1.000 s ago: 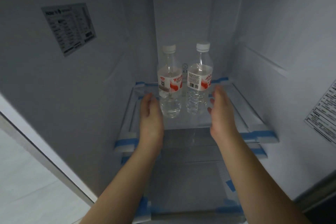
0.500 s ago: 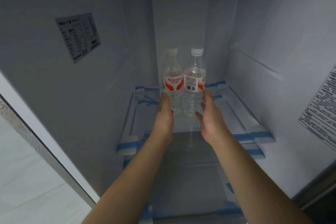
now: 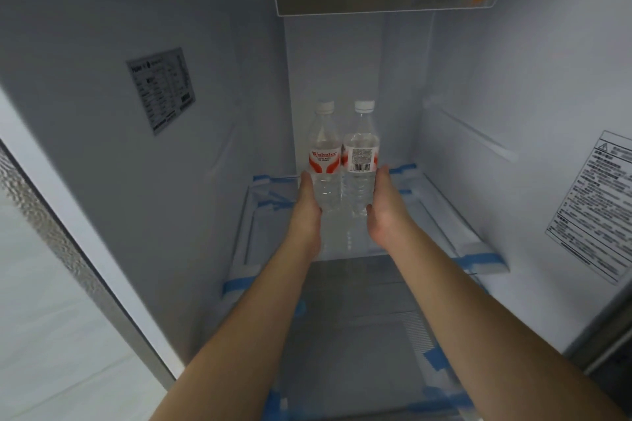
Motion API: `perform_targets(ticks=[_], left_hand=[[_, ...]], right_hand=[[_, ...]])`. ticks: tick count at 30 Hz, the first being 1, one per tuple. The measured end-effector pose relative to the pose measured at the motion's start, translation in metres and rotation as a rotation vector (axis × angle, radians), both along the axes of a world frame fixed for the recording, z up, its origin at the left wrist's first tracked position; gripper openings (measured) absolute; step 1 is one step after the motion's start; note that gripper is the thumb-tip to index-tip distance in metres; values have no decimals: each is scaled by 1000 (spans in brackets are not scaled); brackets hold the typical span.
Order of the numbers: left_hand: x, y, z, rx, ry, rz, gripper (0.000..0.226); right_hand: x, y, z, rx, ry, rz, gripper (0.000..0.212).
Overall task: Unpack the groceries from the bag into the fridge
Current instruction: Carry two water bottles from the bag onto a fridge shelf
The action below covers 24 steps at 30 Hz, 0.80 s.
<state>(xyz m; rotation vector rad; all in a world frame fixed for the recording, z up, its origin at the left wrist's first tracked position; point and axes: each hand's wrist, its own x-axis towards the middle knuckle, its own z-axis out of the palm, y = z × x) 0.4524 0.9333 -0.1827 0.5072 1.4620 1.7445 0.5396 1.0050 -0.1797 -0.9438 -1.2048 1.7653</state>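
Both arms reach straight into the fridge [image 3: 102,181], forearms side by side, hands deep at the back of the glass shelf [image 3: 441,215]. The left hand [image 3: 307,212] lies flat against the outer side of the left water bottle [image 3: 324,161], fingers straight and pointing toward the back wall, so it's pressing on the bottle, not wrapped round it. The right hand [image 3: 386,208] mirrors that on the outer side of the right water bottle [image 3: 360,157], palm turned inward, fingers straight, thumb low near the bottle's base. Basically the two bottles are sandwiched between two flat palms, no curled grip on either one that I can see

The bottles stand upright on the shelf, white caps up, touching each other, near the rear wall. The left one shows its red logo, the right one its barcode

Compared with a second ago: back then the bottles had a gap between them and the hands sat off to the sides, just short of them. Half a second ago the bottles were already together with the fingertips just reaching them. Now the hands are further in, palms right on the bottle sides, and the pair sits a bit deeper on the shelf

Stickers with small print sit on the left wall [image 3: 160,89] and the right wall [image 3: 595,202], blue tape [image 3: 478,258] on the shelf edges
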Motion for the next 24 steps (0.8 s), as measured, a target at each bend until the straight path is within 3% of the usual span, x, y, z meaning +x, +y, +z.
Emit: perform_targets(ticks=[9,11,14,17,19,22,24], left_hand=[[-7,-4,0,19,39,7,35],[-6,-9,-4,44,-29,-34,38],[-6,-19,-11,42,56,-25,45],[-3,-31,-14,16,288,-22,40],[-2,-42,-17,-30,607,2,38],[-3,-56,-29,-310,1144,-115,60],[0,-66,-32,-461,1343,-201,65]], right_hand=[[-1,5,1,26,-86,20,64],[2,6,-2,23,-105,-16,64],[9,3,-5,89,-165,-49,59],[22,-5,-4,178,-260,4,65],[32,-15,-2,304,-355,56,64],[47,-34,0,523,-539,89,60],[56,-49,-3,657,-646,107,68]])
